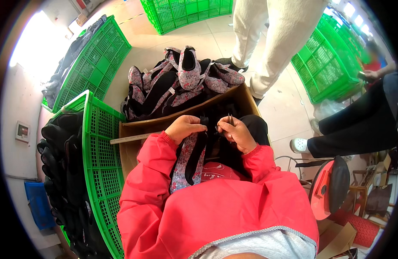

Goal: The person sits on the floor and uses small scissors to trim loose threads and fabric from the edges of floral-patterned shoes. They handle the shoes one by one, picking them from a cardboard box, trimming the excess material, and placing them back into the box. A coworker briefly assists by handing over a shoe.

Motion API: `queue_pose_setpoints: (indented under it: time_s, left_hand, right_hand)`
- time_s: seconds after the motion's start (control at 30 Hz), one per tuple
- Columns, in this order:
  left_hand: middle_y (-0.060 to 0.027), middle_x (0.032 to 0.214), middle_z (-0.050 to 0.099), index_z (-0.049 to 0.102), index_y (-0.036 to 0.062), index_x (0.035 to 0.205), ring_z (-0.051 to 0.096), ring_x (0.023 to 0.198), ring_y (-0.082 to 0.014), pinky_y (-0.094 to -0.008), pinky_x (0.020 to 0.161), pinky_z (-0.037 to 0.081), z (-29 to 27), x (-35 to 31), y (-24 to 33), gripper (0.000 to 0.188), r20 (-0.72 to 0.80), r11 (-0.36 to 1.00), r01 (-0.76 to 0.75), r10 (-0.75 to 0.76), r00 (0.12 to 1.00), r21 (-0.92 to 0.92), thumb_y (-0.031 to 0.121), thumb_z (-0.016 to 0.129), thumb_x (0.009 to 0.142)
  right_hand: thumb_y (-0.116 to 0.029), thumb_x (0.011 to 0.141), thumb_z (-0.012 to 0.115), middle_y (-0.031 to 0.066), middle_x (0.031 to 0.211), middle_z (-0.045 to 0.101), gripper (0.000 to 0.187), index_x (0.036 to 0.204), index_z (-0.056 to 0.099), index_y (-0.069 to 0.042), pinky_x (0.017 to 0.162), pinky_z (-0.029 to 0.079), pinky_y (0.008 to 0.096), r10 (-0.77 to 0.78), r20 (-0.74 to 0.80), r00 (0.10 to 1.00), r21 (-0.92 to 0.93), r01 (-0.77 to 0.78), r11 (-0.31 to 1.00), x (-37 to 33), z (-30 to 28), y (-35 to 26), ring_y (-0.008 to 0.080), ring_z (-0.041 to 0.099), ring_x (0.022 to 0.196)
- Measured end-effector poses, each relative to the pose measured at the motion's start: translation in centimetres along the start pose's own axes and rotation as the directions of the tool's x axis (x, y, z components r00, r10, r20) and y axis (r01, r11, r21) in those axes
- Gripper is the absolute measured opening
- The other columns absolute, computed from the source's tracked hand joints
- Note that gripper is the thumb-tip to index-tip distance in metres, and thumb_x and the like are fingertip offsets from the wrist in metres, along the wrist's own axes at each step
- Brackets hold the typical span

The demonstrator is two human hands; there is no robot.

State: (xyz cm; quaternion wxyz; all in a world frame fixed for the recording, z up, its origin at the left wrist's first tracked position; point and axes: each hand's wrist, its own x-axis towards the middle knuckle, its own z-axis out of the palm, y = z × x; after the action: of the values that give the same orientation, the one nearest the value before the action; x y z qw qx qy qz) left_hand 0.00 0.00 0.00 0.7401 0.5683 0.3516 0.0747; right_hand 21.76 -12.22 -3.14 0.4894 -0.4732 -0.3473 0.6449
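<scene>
A floral fabric shoe (pixel 186 166) with a black lining lies on my lap. My left hand (pixel 186 128) is closed, pinching the black end of this shoe between thumb and fingers. Just right of it, my right hand (pixel 237 133) grips small dark snips (pixel 230 117), their thin points sticking up past the fingers. The two hands are close together but apart. Beyond them, a cardboard box (pixel 194 110) stands in front of my knees, its inside mostly dark. A heap of floral shoes (pixel 190 71) rises behind its far edge.
Green crates (pixel 105 172) full of black shoes (pixel 67 162) line my left. More green crates (pixel 326 62) stand ahead and right. A person in pale trousers (pixel 289 34) stands beyond the box; another in dark trousers (pixel 356 116) is at right. A red and black round stool (pixel 326 187) is nearby.
</scene>
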Motion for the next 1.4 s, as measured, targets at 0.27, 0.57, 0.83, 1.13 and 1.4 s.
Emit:
queue_pose_setpoints:
  time_s: [0.27, 0.57, 0.83, 1.13, 1.4]
  left_hand:
    - [0.0036, 0.071, 0.060, 0.071, 0.0022, 0.083, 0.050, 0.063, -0.0039, -0.0204, 0.058, 0.036, 0.5, -0.1, 0.6, 0.016, -0.013, 1.000, -0.015, 0.014, 1.000, -0.024, 0.016, 0.067, 0.090]
    - [0.0057, 0.070, 0.058, 0.066, 0.0075, 0.075, 0.048, 0.062, -0.0026, -0.0202, 0.057, 0.035, 0.5, 0.2, 0.3, 0.018, 0.011, 0.995, -0.013, 0.014, 1.000, -0.095, 0.016, 0.067, 0.091]
    - [0.0033, 0.071, 0.060, 0.065, 0.0057, 0.075, 0.054, 0.062, -0.0045, -0.0207, 0.057, 0.040, 1.0, -0.1, 0.6, 0.016, -0.019, 0.987, 0.011, -0.014, 1.000, -0.161, 0.011, 0.066, 0.090]
    - [-0.0145, 0.087, 0.071, 0.064, -0.0052, 0.093, 0.071, 0.072, -0.0230, -0.0292, 0.068, 0.058, 0.4, 0.7, -0.3, 0.013, 0.050, 0.984, 0.038, -0.029, 0.998, -0.172, 0.007, 0.058, 0.094]
    - [-0.0149, 0.087, 0.071, 0.064, -0.0062, 0.094, 0.071, 0.072, -0.0240, -0.0300, 0.068, 0.058, 0.3, 1.2, -0.9, 0.014, 0.051, 0.986, 0.013, -0.005, 0.999, -0.165, 0.006, 0.058, 0.093]
  right_hand:
    - [-0.040, 0.102, 0.051, 0.0002, 0.088, 0.058, 0.035, 0.118, 0.050, -0.009, 0.056, 0.033, 0.0186, 0.235, 0.174, 0.956, -0.265, -0.184, 0.947, -2.7, 0.9, -1.5, 0.0040, 0.039, 0.063]
    - [-0.022, 0.102, 0.053, -0.0007, 0.086, 0.061, 0.017, 0.110, 0.052, -0.007, 0.056, 0.036, 0.0192, 0.055, 0.238, 0.970, -0.147, -0.021, 0.989, -1.4, 2.1, -0.5, 0.0036, 0.044, 0.064]
    - [-0.021, 0.101, 0.055, -0.0015, 0.084, 0.061, 0.015, 0.105, 0.054, -0.007, 0.057, 0.039, 0.0200, -0.003, 0.198, 0.980, -0.269, 0.058, 0.961, -0.5, 2.5, -0.9, 0.0036, 0.046, 0.065]
    - [-0.021, 0.100, 0.058, -0.0010, 0.082, 0.062, 0.015, 0.105, 0.055, -0.007, 0.056, 0.038, 0.0198, 0.079, 0.211, 0.974, -0.286, -0.016, 0.958, 0.3, 2.3, -2.1, 0.0042, 0.046, 0.064]
    - [-0.023, 0.100, 0.057, -0.0018, 0.083, 0.061, 0.014, 0.102, 0.055, -0.009, 0.054, 0.036, 0.0188, 0.147, 0.231, 0.962, -0.275, -0.080, 0.958, 0.8, 1.9, -2.3, 0.0039, 0.044, 0.064]
